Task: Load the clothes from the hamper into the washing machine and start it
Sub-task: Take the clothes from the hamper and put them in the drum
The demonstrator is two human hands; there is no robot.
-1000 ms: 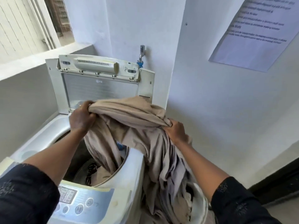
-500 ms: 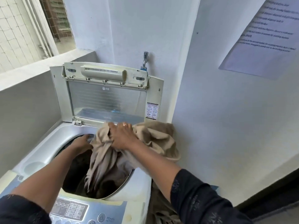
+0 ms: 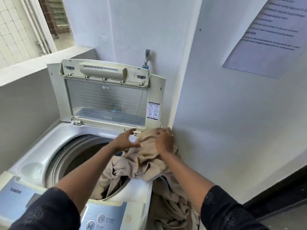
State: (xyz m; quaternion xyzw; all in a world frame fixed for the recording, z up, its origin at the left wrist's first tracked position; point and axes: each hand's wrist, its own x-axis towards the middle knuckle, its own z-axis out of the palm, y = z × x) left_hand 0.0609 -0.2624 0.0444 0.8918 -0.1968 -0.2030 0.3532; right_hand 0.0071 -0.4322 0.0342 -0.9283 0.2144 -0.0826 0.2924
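Observation:
The white top-load washing machine (image 3: 49, 146) stands with its lid (image 3: 106, 98) raised upright. A large beige cloth (image 3: 141, 165) lies over the right rim of the drum opening. One part hangs down into the drum, another trails down the machine's right side (image 3: 167, 206). My right hand (image 3: 164, 142) grips a bunch of this cloth at the machine's back right corner. My left hand (image 3: 126, 140) hovers just left of that bunch with fingers spread, its thumb at the cloth's edge. The hamper is almost hidden under the cloth at the lower right.
The control panel (image 3: 106, 218) with power and start buttons sits at the front edge below my arms. A tap (image 3: 147, 58) sticks out of the wall behind the lid. A white wall stands close on the right, bearing a printed notice (image 3: 272, 34). A low ledge runs on the left.
My left hand has come up out of the drum and moved right toward the bunch. My right hand has shifted with the cloth to the back right corner. More cloth hangs inside the drum.

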